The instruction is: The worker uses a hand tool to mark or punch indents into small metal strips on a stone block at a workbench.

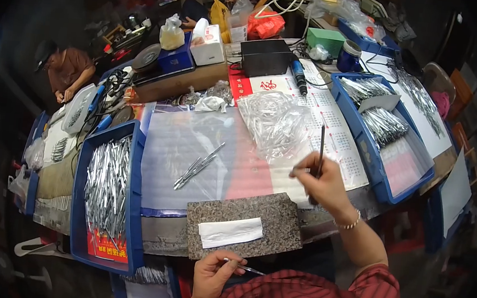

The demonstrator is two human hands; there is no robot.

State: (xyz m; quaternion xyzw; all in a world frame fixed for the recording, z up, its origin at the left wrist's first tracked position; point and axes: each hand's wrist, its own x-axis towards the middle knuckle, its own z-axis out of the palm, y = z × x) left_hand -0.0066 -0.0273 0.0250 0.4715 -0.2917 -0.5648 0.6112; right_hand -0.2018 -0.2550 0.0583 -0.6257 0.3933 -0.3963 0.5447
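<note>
Silver rod (252, 270) is pinched in L hand (213, 274), dark stick (322, 142) clamped in R hand (327, 184), granite slab (283, 226) nr both.

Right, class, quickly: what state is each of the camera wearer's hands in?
Left hand: closed, pinching a thin silvery piece.
Right hand: closed, gripping a slender dark tool upright.

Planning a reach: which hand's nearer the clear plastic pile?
Right: the right hand is just short of the plastic pile; the left hand is farther, by the stone slab.
</note>
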